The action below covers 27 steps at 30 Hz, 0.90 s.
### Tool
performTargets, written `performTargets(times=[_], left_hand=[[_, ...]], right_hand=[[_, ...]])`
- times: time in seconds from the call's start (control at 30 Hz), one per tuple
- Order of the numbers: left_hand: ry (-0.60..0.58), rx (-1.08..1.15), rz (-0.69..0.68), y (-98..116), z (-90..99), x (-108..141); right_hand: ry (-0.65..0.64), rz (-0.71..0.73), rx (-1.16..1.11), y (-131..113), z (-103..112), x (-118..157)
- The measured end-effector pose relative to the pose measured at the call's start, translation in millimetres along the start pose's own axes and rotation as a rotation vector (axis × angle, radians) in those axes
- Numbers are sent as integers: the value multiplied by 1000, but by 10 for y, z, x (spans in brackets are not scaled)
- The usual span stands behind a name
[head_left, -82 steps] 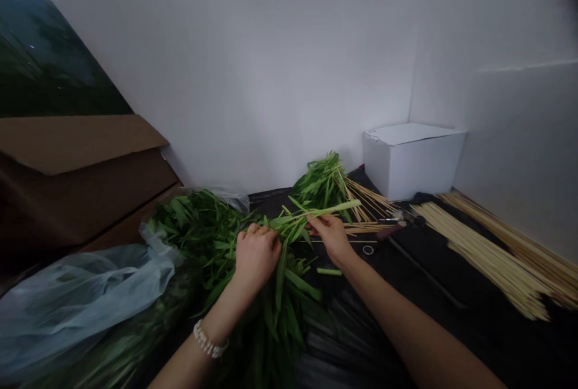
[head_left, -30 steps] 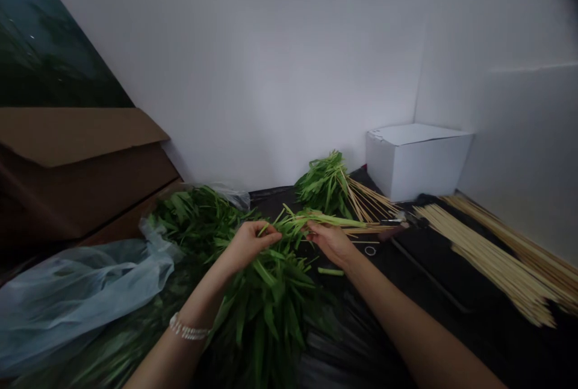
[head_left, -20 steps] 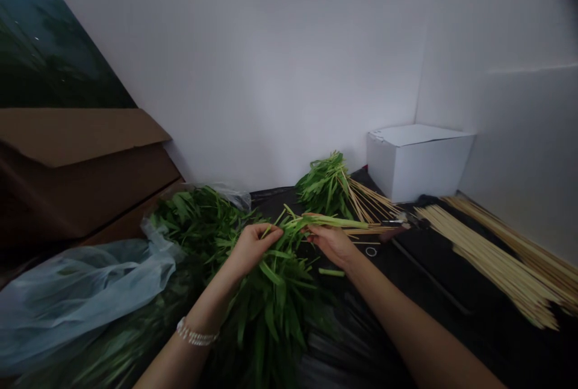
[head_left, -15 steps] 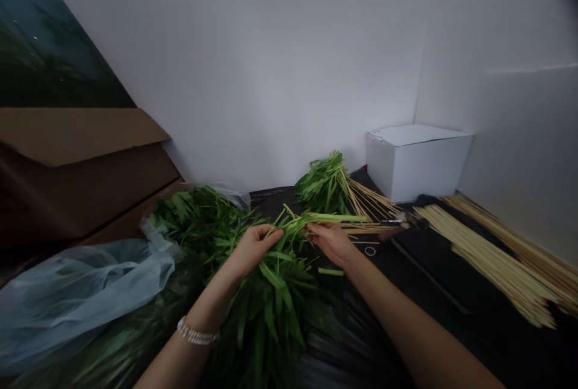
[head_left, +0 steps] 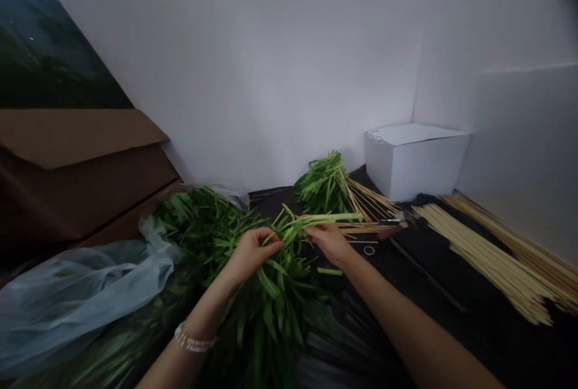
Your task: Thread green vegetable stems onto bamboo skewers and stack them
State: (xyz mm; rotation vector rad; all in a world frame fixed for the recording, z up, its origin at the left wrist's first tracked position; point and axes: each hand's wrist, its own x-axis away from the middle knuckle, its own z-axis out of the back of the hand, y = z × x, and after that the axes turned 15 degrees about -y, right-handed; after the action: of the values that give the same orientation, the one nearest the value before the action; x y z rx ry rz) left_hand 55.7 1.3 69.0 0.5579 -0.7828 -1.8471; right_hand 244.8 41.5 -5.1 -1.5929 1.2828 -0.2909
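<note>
In the head view my right hand (head_left: 329,241) is closed on a light green leafy vegetable stalk (head_left: 334,218), whose cut end points right. My left hand (head_left: 256,252) pinches at the stalk's leafy side, thumb against fingers; leaves pass around it. Below both hands, long green leaves (head_left: 266,311) hang down over the black surface. A short cut stem piece (head_left: 329,271) lies under my right wrist. Beyond it sits a small ring (head_left: 369,250). Behind my hands rests a bunch of greens (head_left: 323,181) with thin wooden sticks (head_left: 368,197) running out of it to the right.
A heap of greens (head_left: 194,214) lies left in a clear plastic bag (head_left: 90,298). An open cardboard box (head_left: 81,190) stands behind it. At right are bundled wooden sticks (head_left: 487,259), a dark flat case (head_left: 428,268) and a white box (head_left: 419,163) against the wall.
The stalk and my right hand have shifted slightly left. My left hand's fingers have moved a little on the leaves. The view has turned slightly.
</note>
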Motion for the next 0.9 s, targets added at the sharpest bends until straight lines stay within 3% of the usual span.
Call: performTargets(times=[0.23, 0.33, 0.47, 0.67, 0.9], left_hand=[[36, 122, 0, -87, -53, -34], [-16, 89, 43, -120, -69, -44], [26, 12, 42, -123, -82, -48], [188, -311, 64, -108, -64, -73], [209, -591, 94, -77, -102, -64]], right_hand=[[9, 1, -43, -14, -33, 5], [-1, 0, -40, 11, -24, 5], [-7, 6, -20, 33, -20, 14], [4, -42, 69, -49, -40, 38], [18, -63, 11, -35, -10, 24]])
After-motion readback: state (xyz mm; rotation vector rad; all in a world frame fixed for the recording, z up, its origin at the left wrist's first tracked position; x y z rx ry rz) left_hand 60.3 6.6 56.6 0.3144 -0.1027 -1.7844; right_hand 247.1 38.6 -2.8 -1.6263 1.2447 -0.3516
